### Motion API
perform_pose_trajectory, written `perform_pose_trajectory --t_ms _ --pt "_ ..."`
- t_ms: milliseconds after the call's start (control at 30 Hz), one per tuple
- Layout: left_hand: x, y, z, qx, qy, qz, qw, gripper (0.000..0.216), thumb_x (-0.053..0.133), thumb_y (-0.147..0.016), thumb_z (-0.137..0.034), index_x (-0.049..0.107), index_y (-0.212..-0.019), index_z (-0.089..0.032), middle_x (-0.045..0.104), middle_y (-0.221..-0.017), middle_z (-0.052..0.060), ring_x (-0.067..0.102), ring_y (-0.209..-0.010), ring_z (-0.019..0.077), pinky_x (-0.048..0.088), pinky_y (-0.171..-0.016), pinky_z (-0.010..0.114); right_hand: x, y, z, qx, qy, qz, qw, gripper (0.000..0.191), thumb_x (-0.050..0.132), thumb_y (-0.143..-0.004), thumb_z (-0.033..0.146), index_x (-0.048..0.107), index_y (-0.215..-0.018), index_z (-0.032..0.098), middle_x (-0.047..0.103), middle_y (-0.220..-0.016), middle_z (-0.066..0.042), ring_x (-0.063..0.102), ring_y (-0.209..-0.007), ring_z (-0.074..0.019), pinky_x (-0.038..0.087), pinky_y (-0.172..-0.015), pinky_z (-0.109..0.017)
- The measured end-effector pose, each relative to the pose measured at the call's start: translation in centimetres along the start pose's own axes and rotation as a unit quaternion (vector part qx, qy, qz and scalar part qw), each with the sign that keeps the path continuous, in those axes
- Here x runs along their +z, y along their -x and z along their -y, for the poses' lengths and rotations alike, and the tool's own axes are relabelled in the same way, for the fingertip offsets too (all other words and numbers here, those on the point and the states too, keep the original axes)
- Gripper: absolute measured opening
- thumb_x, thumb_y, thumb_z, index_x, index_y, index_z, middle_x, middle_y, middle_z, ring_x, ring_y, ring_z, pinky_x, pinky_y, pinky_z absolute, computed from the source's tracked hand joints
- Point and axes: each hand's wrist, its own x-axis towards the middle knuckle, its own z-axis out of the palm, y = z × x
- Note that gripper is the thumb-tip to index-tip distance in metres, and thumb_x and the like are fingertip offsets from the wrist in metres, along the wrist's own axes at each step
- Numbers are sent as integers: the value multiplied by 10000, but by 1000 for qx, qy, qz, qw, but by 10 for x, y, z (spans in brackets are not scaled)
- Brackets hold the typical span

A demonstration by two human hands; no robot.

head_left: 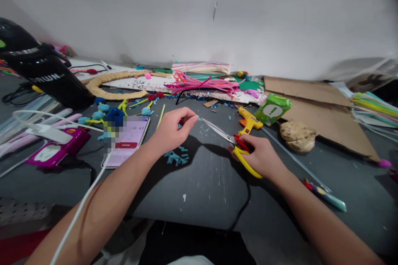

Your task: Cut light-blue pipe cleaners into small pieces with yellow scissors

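My left hand [175,128] is closed in a pinch over the middle of the table. A short light-blue fuzzy piece [200,119], seemingly pipe cleaner, pokes out of its fingertips, and more blue shows under the fingers. My right hand [263,155] grips scissors [222,133] by their red and yellow handles. Their blades point left, with the tips close to the blue piece; they look nearly closed. Below my left hand lies a small heap of cut light-blue pieces [176,158]. Fine blue bits are scattered beneath the blades.
A phone [132,143] and a magenta power bank [59,149] lie left, with a white cable crossing my left forearm. A black bottle [46,74] stands behind. On the right are a yellow glue gun [248,120], green packet [273,108], cardboard [329,120] and utility knife [326,196].
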Motion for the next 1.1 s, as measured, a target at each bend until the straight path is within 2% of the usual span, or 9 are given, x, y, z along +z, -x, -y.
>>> perform_pose_trajectory --t_ms 133,400,800,1100 --pt "0 0 -1 -1 -3 -2 1000 192 547 -923 -326 610 -838 -166 557 -681 -9 471 -603 106 362 -556 236 -1 0 1 -3 3 -1 1000 293 615 -785 448 505 -654 210 463 -567 22 369 -565 -128 269 -525 -259" --pt "0 0 1 8 -16 2 1000 206 548 -923 -334 625 -846 -159 571 -686 -8 485 -610 104 364 -546 229 -2 0 0 -8 -6 4 1000 193 612 -765 348 536 -667 201 500 -589 19 409 -578 -128 290 -542 -253" --pt "0 0 1 44 -51 -7 998 171 546 -929 -277 623 -838 -155 562 -666 -23 484 -601 89 372 -565 218 -2 2 2 14 14 -4 1000 292 640 -758 451 505 -666 209 450 -571 34 367 -568 -122 264 -527 -249" --pt "0 0 0 34 -35 -9 999 176 556 -926 -284 629 -839 -150 570 -676 -21 488 -609 83 364 -547 205 0 0 0 11 12 1 1000 181 625 -754 369 566 -697 208 487 -580 25 392 -571 -129 275 -533 -255"
